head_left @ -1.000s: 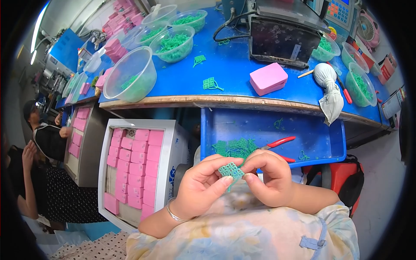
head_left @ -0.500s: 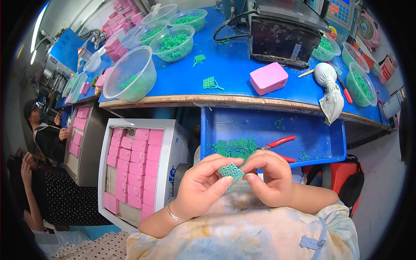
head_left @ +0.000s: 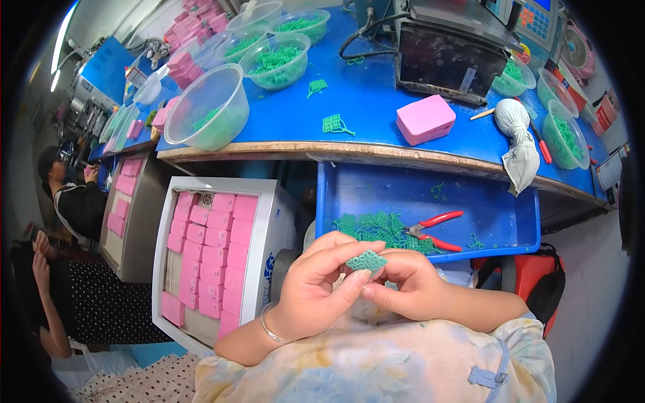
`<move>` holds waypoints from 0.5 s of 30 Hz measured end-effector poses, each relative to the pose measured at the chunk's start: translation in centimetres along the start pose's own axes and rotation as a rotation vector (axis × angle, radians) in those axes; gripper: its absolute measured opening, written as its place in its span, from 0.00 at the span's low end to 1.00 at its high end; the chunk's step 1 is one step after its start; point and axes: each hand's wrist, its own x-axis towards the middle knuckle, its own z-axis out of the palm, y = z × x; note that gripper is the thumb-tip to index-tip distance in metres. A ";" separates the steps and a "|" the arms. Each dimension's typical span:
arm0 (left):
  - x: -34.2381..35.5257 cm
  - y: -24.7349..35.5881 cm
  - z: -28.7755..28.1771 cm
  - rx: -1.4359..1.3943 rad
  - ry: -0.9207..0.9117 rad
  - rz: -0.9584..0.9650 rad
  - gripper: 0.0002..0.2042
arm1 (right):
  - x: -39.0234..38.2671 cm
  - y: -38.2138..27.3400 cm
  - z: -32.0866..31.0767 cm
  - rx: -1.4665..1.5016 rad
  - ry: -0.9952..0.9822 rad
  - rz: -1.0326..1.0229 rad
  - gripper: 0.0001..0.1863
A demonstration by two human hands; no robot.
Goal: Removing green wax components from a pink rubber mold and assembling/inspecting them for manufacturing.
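Note:
My left hand (head_left: 317,289) pinches a small green openwork lattice piece (head_left: 367,260) between thumb and fingers, in front of my body. My right hand (head_left: 411,285) is closed up against it, its index finger at the piece's right edge and its thumb just below; its fingertips are partly hidden. Just beyond my hands, a pile of similar green lattice pieces (head_left: 373,225) lies in a blue tray (head_left: 386,185). Red-handled cutting pliers (head_left: 437,220) rest in the tray, jaws toward the pile.
Clear plastic bowls (head_left: 225,107) with green pieces stand on the blue table (head_left: 282,124). Also there are pink blocks (head_left: 426,119), a cloth-wrapped bundle (head_left: 514,127) and a black machine (head_left: 443,64). Left of me, a white case (head_left: 265,221) holds rows of pink blocks. Another person (head_left: 74,208) sits at far left.
My right hand has moved left, closing in on the lattice piece. The piece is turned and sits slightly higher in my left fingers. The whole view has shifted a little.

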 end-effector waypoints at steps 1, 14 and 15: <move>0.0 0.0 0.0 -0.001 0.002 -0.001 0.16 | 0.0 0.0 0.0 0.000 -0.008 -0.010 0.04; -0.3 -1.1 -0.5 -0.173 0.018 0.016 0.14 | -0.4 -1.1 -0.1 0.420 -0.086 0.184 0.03; -0.3 -1.2 -0.4 -0.215 0.049 -0.003 0.12 | -0.4 -1.1 -0.2 0.421 -0.086 0.185 0.03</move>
